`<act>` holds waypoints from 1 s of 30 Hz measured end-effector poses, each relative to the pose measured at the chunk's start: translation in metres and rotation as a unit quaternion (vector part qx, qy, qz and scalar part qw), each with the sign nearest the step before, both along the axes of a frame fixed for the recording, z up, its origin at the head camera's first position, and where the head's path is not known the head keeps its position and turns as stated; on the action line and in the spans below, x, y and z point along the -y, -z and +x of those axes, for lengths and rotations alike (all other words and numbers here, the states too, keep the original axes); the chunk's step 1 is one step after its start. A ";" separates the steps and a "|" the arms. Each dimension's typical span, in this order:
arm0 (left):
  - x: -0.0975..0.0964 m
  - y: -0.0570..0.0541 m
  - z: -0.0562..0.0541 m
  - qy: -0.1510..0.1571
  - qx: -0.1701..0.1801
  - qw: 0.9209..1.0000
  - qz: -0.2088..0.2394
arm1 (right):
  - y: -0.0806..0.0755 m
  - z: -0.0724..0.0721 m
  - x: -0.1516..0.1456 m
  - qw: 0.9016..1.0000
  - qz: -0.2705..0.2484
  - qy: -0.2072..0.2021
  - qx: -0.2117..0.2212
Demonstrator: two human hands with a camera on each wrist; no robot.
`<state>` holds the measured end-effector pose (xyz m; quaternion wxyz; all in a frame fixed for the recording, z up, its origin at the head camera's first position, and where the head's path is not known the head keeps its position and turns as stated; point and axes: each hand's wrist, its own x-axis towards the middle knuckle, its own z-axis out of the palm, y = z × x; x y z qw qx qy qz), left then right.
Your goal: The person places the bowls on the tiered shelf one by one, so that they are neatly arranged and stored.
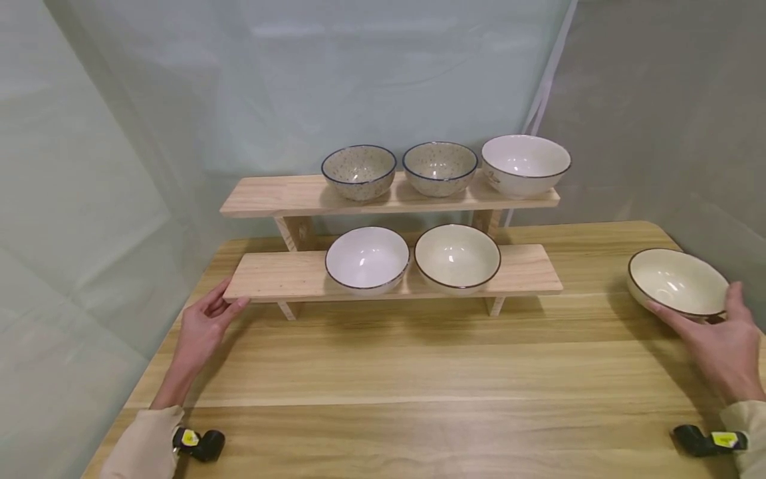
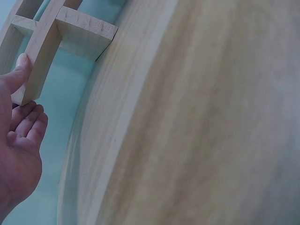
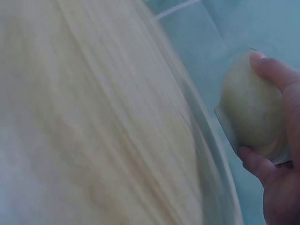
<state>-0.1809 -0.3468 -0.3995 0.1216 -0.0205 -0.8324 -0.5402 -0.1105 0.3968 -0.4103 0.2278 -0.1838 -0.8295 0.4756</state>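
At the left end of the lower shelf of a two-tier wooden stand (image 1: 281, 276), my left hand (image 1: 202, 332) pinches the board between thumb and fingers. The left wrist view shows the thumb on one face of the board end (image 2: 40, 70) and the curled fingers beneath. Out to the right, my right hand (image 1: 727, 349) holds a cream bowl (image 1: 679, 283) with a dark rim, thumb and fingers spread around its side. In the right wrist view the same bowl's outer wall (image 3: 253, 105) shows; its base is partly hidden by the hand.
On the lower shelf sit a white bowl (image 1: 368, 259) and a cream bowl (image 1: 457, 258). The upper shelf bears two speckled blue-rimmed bowls (image 1: 359, 173) and a larger white bowl (image 1: 526, 163) at its right end. Pale curtains (image 1: 383, 80) surround the wooden table (image 1: 419, 399).
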 end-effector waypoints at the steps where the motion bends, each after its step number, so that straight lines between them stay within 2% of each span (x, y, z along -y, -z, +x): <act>1: 0.000 0.000 0.000 0.000 0.001 1.000 0.002 | -0.001 0.000 0.001 1.000 -0.001 -0.004 0.001; 13: 0.001 0.001 0.001 0.001 0.003 1.000 -0.007 | -0.020 0.003 0.016 0.998 0.049 -0.045 0.013; 21: 0.002 0.002 0.001 0.001 0.003 1.000 -0.008 | -0.033 0.001 0.037 0.997 0.023 -0.079 -0.010; 30: 0.001 0.001 0.001 0.001 0.004 1.000 -0.006 | -0.041 0.000 0.051 0.994 0.019 -0.109 -0.008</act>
